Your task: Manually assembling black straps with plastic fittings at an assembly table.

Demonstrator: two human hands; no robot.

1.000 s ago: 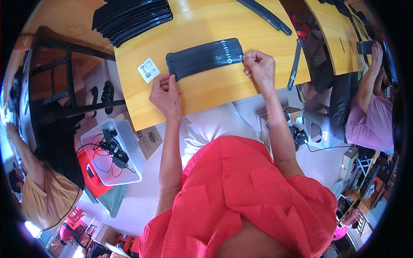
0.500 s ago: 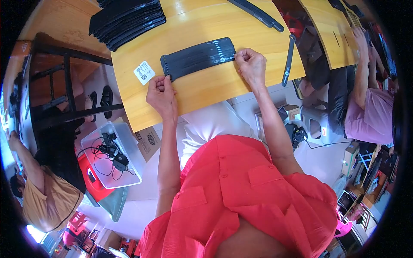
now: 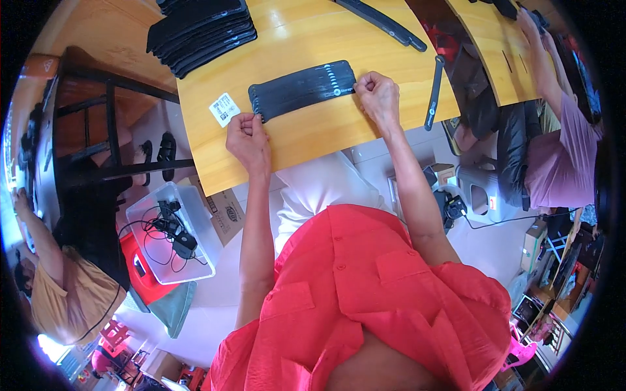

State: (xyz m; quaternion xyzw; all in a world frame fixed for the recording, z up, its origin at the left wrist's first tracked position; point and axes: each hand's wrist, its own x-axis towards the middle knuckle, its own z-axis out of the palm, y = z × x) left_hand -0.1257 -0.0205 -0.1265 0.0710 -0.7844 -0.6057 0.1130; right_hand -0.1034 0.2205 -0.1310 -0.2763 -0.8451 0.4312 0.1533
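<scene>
A flat row of black straps [image 3: 297, 94], laid close side by side, rests on the wooden table [image 3: 287, 153] before me. White print lines up across its right part. My left hand [image 3: 249, 140] pinches the near left corner of the row. At the opposite end, my right hand [image 3: 378, 98] has thumb and forefinger closed at the right edge of the straps. Next to my left fingers lies a white printed label [image 3: 223, 109].
A tall stack of similar black straps [image 3: 202, 36] stands at the far left. Loose straps [image 3: 385, 26] lie at the far right, and a single strap [image 3: 435, 93] near the right edge. A clear bin [image 3: 207, 251] with cables is on the floor. Co-workers sit both sides.
The whole view has shifted slightly. Both hands keep about the same places at the ends of the strap row. The co-worker's arm on the right has moved farther away.
</scene>
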